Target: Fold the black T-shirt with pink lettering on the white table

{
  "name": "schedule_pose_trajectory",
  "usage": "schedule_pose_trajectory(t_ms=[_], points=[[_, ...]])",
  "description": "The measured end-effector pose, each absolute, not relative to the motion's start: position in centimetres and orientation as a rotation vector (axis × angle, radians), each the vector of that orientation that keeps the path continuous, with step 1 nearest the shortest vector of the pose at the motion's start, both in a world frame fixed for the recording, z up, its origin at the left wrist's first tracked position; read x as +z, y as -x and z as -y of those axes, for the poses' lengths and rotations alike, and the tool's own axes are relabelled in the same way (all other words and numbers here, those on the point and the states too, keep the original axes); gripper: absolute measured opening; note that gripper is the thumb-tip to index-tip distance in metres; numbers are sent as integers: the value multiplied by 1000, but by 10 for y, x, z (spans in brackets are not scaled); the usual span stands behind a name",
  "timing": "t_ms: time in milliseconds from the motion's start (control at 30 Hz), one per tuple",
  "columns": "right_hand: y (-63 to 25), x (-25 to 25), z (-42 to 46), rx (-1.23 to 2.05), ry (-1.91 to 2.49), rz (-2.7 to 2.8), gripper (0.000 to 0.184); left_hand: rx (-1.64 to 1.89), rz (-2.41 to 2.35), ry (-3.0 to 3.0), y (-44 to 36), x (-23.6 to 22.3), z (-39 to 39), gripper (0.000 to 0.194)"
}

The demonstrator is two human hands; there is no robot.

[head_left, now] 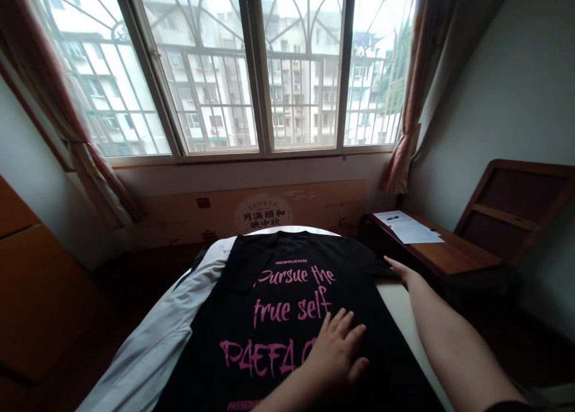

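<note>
A black T-shirt [287,328] with pink lettering lies spread over a pale, rounded surface [398,301]. My left hand [339,346] rests on the shirt's front, low and right of the lettering's middle. Its fingers are spread, and it covers part of the large pink word. At the shirt's right sleeve, my right hand [399,270] has hold of the cuff; most of its fingers are hidden or in shadow. A pale grey-white garment [153,340] lies along the shirt's left side, partly beneath it.
Beyond the shirt, a printed cardboard panel [314,199] stands below a barred window [296,100]. To the right are a low wooden table [471,259] with papers [415,229] on it and a wooden-framed chair or panel [525,196]. An orange-brown cabinet [27,292] stands left.
</note>
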State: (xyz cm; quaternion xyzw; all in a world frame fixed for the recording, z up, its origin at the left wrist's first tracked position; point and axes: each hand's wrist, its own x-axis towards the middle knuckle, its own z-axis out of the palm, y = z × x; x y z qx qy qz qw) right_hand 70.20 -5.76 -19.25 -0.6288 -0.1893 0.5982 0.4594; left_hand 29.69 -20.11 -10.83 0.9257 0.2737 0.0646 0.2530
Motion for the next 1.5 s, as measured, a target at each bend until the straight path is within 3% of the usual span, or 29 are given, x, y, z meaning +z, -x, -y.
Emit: schedule_pose_trajectory(t_ms=[133,233,367,567,800,1500], points=[[-697,-192,58,1630,1432,465,44,156,-723,-2531,-290,-113,198,70],[-700,-193,55,1515,1309,428,37,166,-682,-2520,-287,-108,200,69],[-711,-192,52,1217,1204,362,61,188,-698,-2494,-288,-103,202,69],[-719,-182,45,1174,1102,468,66,186,-691,-2469,-289,-103,200,69],[-707,-190,33,1217,1229,486,61,222,-686,-2466,-287,-104,201,68],[-717,-162,51,1181,1320,383,75,186,-661,-2467,-288,-102,199,68]])
